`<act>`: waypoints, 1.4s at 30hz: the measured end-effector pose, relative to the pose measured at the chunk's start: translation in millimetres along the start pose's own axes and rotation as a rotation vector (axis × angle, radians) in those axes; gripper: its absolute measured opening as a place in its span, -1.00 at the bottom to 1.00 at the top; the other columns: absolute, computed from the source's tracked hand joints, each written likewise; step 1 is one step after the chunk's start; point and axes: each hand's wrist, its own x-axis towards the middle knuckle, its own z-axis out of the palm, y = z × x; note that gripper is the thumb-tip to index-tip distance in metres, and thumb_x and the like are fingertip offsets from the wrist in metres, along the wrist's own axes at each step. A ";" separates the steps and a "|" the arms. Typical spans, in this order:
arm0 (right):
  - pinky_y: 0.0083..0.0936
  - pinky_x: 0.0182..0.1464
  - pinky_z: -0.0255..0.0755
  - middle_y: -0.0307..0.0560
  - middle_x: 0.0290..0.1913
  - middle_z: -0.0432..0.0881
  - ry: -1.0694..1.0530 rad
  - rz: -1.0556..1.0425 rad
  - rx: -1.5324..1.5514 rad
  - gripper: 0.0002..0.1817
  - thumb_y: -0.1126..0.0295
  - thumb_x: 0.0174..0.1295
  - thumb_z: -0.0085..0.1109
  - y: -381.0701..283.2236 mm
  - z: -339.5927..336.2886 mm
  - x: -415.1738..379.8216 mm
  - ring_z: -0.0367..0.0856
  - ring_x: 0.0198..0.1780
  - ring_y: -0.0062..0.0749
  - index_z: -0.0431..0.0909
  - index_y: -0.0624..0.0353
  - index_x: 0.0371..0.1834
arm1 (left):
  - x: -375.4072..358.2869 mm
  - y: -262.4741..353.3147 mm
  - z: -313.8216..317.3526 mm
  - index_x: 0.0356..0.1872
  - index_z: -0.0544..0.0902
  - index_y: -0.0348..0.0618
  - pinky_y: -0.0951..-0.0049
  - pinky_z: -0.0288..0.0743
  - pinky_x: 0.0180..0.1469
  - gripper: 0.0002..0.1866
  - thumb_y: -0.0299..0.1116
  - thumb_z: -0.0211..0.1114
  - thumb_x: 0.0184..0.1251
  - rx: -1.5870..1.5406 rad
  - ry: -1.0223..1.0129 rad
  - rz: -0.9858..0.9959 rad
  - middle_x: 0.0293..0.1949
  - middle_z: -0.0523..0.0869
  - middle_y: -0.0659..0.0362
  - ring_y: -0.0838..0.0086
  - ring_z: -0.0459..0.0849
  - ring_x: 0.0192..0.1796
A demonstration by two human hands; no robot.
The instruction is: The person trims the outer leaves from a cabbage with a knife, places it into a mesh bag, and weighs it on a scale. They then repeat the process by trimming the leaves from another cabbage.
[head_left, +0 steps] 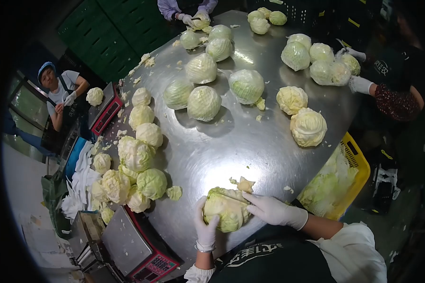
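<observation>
A trimmed cabbage [226,210] with a yellow-green leaf at its top lies at the near edge of the steel table, between my gloved hands. My left hand [206,226] is wrapped around its left side, thumb in front. On the other side, my right hand [275,211] holds the cabbage's right end, fingers pointing toward a small cut-off stem piece [245,184]. That piece lies just beyond the cabbage, beside a green leaf scrap [233,180].
Loose cabbages [137,153] line the left side by a scale [132,245]. Film-wrapped cabbages [204,103] stand mid-table, with two bare ones [308,127] to the right. A yellow crate [361,160] of leaves sits below the right edge. Several co-workers [67,92] stand around the table [189,151].
</observation>
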 end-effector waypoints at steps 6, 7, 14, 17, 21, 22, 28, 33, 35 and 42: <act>-0.05 0.16 0.57 0.37 0.37 0.50 -0.105 0.116 -0.157 -0.34 0.14 0.58 -0.07 -40.3 -13.7 0.3 0.69 0.09 0.26 0.17 0.42 0.55 | -10.5 17.4 25.2 0.35 0.39 -0.31 0.21 0.33 0.45 -0.13 -0.35 0.69 0.01 0.146 0.102 0.078 0.26 0.46 0.01 0.22 0.47 0.33; -0.05 0.16 0.57 0.37 0.37 0.50 -0.103 0.123 -0.159 -0.34 0.14 0.58 -0.07 -39.3 -13.9 -1.2 0.69 0.09 0.26 0.17 0.42 0.55 | -10.5 17.8 26.8 0.35 0.39 -0.31 0.21 0.33 0.44 -0.13 -0.36 0.69 0.01 0.091 0.123 0.053 0.25 0.47 0.01 0.22 0.48 0.32; -0.18 -0.23 0.68 0.23 0.26 0.61 0.066 0.017 -0.330 -0.33 0.18 0.50 0.04 -38.6 -2.1 1.6 0.78 -0.24 0.06 0.21 0.33 0.57 | -14.9 7.8 32.1 0.31 0.38 -0.31 0.19 0.28 0.46 -0.16 -0.38 0.68 0.00 0.152 0.158 0.118 0.22 0.44 0.00 0.23 0.43 0.32; -0.21 -0.32 0.67 0.13 0.12 0.68 0.096 0.026 -0.384 -0.36 0.20 0.49 0.06 -43.7 -2.1 5.7 0.78 -0.34 -0.02 0.27 0.27 0.55 | -16.2 14.3 39.0 0.30 0.38 -0.30 0.17 0.26 0.47 -0.17 -0.37 0.67 0.00 0.231 0.186 0.148 0.20 0.42 0.00 0.21 0.42 0.32; -0.17 -0.30 0.66 0.08 -0.04 0.72 0.139 0.047 -0.376 -0.44 0.22 0.50 0.05 -40.6 0.0 12.1 0.76 -0.36 0.00 0.37 0.19 0.50 | -23.8 2.0 42.9 0.30 0.39 -0.26 0.10 0.31 0.42 -0.16 -0.34 0.68 -0.02 0.208 0.219 0.178 0.21 0.41 -0.06 0.13 0.41 0.34; -0.17 -0.30 0.66 0.08 -0.04 0.72 0.143 0.052 -0.380 -0.44 0.22 0.50 0.05 -33.8 -2.5 19.9 0.76 -0.36 0.00 0.37 0.19 0.50 | -21.4 11.0 49.0 0.30 0.39 -0.24 0.07 0.32 0.41 -0.15 -0.33 0.68 -0.03 0.232 0.214 0.230 0.23 0.41 -0.09 0.10 0.41 0.35; -0.15 0.04 0.61 0.21 0.01 0.73 0.027 0.063 -0.106 -0.47 0.21 0.55 -0.01 -11.0 -22.5 44.6 0.75 -0.02 0.12 0.38 0.22 0.49 | -25.9 8.8 38.7 0.32 0.37 -0.24 0.04 0.31 0.45 -0.15 -0.34 0.65 -0.02 0.054 0.238 0.077 0.29 0.41 -0.11 0.05 0.42 0.38; -0.20 0.16 0.60 0.30 0.37 0.54 0.001 -0.017 -0.127 -0.38 0.22 0.55 -0.05 -31.2 -19.9 8.2 0.70 0.15 0.14 0.22 0.23 0.60 | -27.5 -3.7 38.4 0.31 0.36 -0.28 0.03 0.24 0.49 -0.13 -0.33 0.67 -0.03 0.281 0.224 0.249 0.25 0.41 -0.10 0.03 0.39 0.38; -0.20 0.01 0.66 0.29 0.41 0.49 0.036 -0.043 -0.168 -0.35 0.23 0.53 -0.03 -33.7 -12.9 0.0 0.75 0.01 0.11 0.18 0.25 0.61 | -27.5 -1.3 43.1 0.29 0.37 -0.28 0.01 0.24 0.49 -0.14 -0.31 0.68 -0.04 0.237 0.233 0.227 0.23 0.40 -0.10 0.02 0.38 0.39; -0.20 -0.38 0.62 0.14 -0.01 0.71 0.090 0.030 -0.377 -0.39 0.23 0.48 0.04 -44.9 -13.4 12.7 0.76 -0.37 -0.04 0.31 0.29 0.52 | -25.7 12.1 48.6 0.26 0.39 -0.27 -0.02 0.30 0.40 -0.14 -0.21 0.69 -0.04 0.374 0.214 0.233 0.24 0.39 -0.11 0.00 0.39 0.34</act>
